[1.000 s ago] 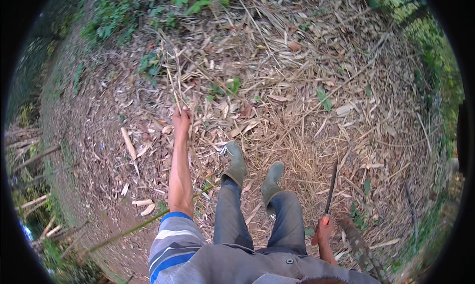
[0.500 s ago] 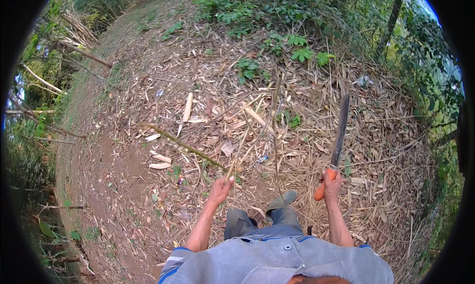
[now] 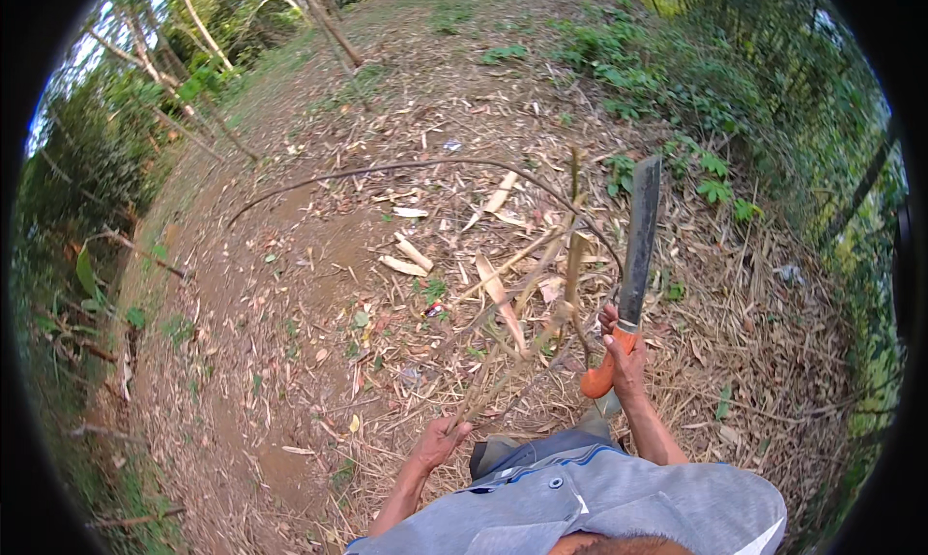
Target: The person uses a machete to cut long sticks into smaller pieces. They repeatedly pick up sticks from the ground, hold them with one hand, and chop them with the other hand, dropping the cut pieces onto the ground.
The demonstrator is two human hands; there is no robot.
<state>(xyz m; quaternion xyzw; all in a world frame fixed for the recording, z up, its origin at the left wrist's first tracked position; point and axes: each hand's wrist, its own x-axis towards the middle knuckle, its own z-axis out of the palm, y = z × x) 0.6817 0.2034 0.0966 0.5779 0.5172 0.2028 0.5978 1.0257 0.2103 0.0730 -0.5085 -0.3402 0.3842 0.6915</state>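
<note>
My left hand (image 3: 440,446) is closed around the lower end of a forked, light-brown branch (image 3: 514,373), low on the left in front of my legs. The branch slants up and away to the right, and its thicker upper part stands among wood chips. My right hand (image 3: 628,366) grips a machete (image 3: 642,241) by its orange handle. The broad dark blade points up and away, just right of the branch. A long thin curved stem (image 3: 387,170) arches from the left toward the machete; whether it belongs to the branch I cannot tell.
Pale split wood pieces (image 3: 498,299) and dry leaves litter the sloping ground ahead. Green bushes (image 3: 638,72) grow at the far right. Leaning trunks (image 3: 333,28) stand at the far left. My boot (image 3: 495,452) shows below the branch.
My view has swung left, so the ground shifts rightward. The machete and my right hand have come closer to the branch, which my left hand still holds. The thin stem now arches across the view.
</note>
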